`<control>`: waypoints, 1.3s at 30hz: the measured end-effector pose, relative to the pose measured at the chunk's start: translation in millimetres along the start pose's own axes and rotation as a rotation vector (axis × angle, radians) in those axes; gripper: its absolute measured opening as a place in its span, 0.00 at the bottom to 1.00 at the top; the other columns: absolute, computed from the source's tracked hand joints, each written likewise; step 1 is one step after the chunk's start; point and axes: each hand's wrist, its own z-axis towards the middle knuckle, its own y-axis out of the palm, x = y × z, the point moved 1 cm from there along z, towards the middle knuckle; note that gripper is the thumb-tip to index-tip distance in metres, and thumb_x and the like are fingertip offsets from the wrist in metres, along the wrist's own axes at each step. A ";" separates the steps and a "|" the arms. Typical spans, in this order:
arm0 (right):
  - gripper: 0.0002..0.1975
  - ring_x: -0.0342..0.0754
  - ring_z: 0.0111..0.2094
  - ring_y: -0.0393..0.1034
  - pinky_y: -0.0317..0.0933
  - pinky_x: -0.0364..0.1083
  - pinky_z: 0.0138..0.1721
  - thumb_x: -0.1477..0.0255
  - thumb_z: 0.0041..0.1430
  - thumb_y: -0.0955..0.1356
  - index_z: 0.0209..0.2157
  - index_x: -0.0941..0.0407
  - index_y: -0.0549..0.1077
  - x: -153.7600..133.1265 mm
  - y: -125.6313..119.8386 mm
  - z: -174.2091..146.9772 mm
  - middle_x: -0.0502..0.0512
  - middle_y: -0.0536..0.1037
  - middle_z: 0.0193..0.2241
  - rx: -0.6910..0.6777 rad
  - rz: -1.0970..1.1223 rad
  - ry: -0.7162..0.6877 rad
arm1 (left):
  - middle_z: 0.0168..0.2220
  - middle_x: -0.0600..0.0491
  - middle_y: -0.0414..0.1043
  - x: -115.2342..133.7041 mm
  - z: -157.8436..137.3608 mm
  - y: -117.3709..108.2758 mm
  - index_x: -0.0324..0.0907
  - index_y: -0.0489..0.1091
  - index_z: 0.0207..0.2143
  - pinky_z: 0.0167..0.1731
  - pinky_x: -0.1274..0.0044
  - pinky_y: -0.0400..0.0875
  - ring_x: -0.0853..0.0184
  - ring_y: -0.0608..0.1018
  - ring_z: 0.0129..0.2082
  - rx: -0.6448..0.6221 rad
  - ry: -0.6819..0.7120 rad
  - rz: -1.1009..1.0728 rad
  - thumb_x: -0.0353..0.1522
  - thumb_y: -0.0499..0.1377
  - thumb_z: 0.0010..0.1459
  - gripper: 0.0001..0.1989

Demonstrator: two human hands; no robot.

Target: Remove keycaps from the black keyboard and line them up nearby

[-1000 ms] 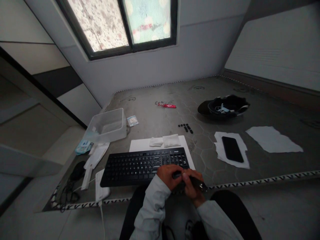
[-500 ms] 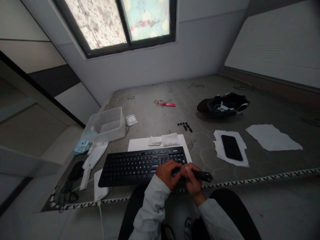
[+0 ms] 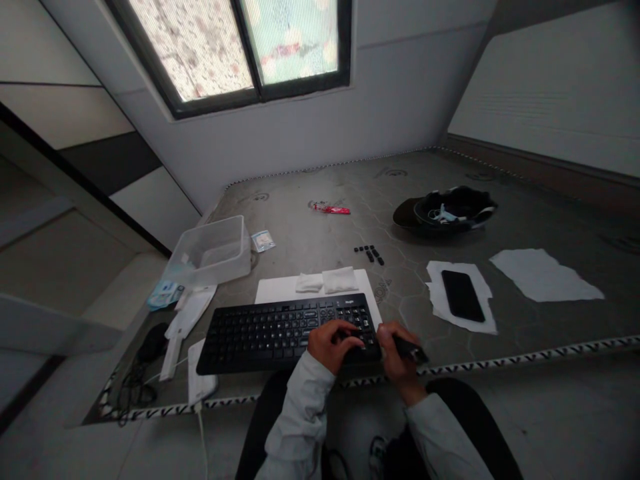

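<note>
The black keyboard [image 3: 260, 337] lies along the near table edge, some key places bare at its number pad. My left hand [image 3: 331, 343] is over its right part, thumb and fingers curved toward each other. Something dark shows between them, too small to make out. Just off the keyboard's right end, my right hand [image 3: 397, 357] is closed round a black, pen-shaped tool [image 3: 414, 351]. The tool points right, and its other end is hidden in the fist. Beyond the keyboard, several loose black keycaps [image 3: 371, 255] lie in small rows.
White folded cloths [image 3: 339, 280] rest on a white sheet [image 3: 275, 289] behind the keyboard. A clear plastic box [image 3: 215, 253] stands left. To the right are a phone [image 3: 463, 295] on paper, another paper sheet [image 3: 545, 275] and a dark cap [image 3: 445, 212]. A red packet [image 3: 333, 209] lies farther back.
My hands have come apart. The right one has moved slightly right with the black tool, which both hands were on before. My left hand stays over the keyboard's right part.
</note>
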 end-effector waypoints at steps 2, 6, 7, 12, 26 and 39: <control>0.17 0.41 0.19 0.58 0.52 0.43 0.22 0.66 0.63 0.65 0.20 0.54 0.64 0.7 -4.9 0.4 0.46 0.64 0.17 -0.046 -0.186 -0.095 | 0.27 0.55 0.77 1.3 -0.2 -2.0 0.41 0.77 0.33 0.23 0.81 0.67 0.74 0.69 0.19 0.030 -0.021 -0.025 0.47 0.68 0.48 0.19; 0.13 0.42 0.20 0.64 0.55 0.42 0.24 0.70 0.62 0.65 0.23 0.54 0.67 0.5 -7.8 7.6 0.47 0.69 0.18 -0.148 -0.293 -0.181 | 0.26 0.55 0.76 -0.2 -1.1 -5.5 0.41 0.78 0.34 0.21 0.82 0.65 0.75 0.68 0.18 0.086 -0.061 -0.068 0.48 0.68 0.47 0.20; 0.12 0.43 0.21 0.66 0.57 0.42 0.25 0.71 0.62 0.65 0.24 0.54 0.68 0.4 -7.4 9.7 0.47 0.71 0.20 -0.187 -0.306 -0.185 | 0.26 0.55 0.76 -1.1 -1.4 -6.0 0.41 0.78 0.34 0.21 0.82 0.65 0.75 0.68 0.18 0.101 -0.068 -0.078 0.48 0.68 0.47 0.20; 0.04 0.47 0.30 0.74 0.64 0.45 0.33 0.71 0.62 0.67 0.34 0.53 0.74 2.6 -3.5 13.3 0.51 0.79 0.29 -0.304 -0.343 -0.191 | 0.26 0.54 0.76 -3.9 -1.9 -7.8 0.42 0.79 0.33 0.21 0.82 0.63 0.75 0.68 0.18 0.141 -0.067 -0.130 0.47 0.68 0.47 0.19; 0.09 0.48 0.30 0.68 0.61 0.48 0.37 0.68 0.62 0.68 0.43 0.53 0.75 -0.9 0.3 13.1 0.51 0.75 0.27 -0.400 -0.421 -0.256 | 0.26 0.57 0.76 -5.8 -2.0 -6.4 0.40 0.75 0.32 0.18 0.84 0.60 0.78 0.65 0.16 0.180 -0.083 -0.170 0.42 0.70 0.45 0.17; 0.08 0.47 0.30 0.68 0.62 0.49 0.37 0.67 0.64 0.66 0.43 0.52 0.75 3.9 -0.5 14.3 0.51 0.75 0.27 -0.379 -0.441 -0.288 | 0.26 0.56 0.77 2.2 -0.8 -7.6 0.41 0.78 0.34 0.20 0.83 0.63 0.76 0.67 0.17 0.166 -0.087 -0.085 0.38 0.67 0.50 0.11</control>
